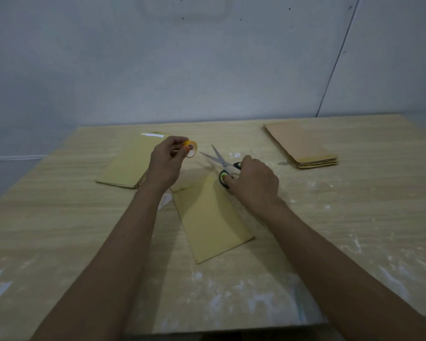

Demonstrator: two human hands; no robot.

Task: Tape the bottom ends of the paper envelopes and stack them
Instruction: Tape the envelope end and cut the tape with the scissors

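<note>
My left hand (166, 163) is raised above the worktop (354, 217), its grip pinching a small yellow tape roll (191, 148) between thumb and fingertips. My right hand (253, 184) has its grip curled round the handles of the scissors (221, 163), fingers through the dark loops; the blades are spread apart and point away from me, toward the tape roll, which is just beside their tips.

One envelope (212, 220) lies flat on the worktop between my forearms, tilted, its far end under the scissors' handles and my right hand. I take this envelope as my landmark. Beyond it and to the left lies a stack (130, 163) of yellowish envelopes, partly hidden by my left hand, with a shiny strip at its far end. Beyond the envelope and well apart to the right lies a second, browner pile (303, 146), near the worktop's far edge. Whitish smears mark the worktop around and nearer than the envelope. A pale wall (207, 70) stands behind.
</note>
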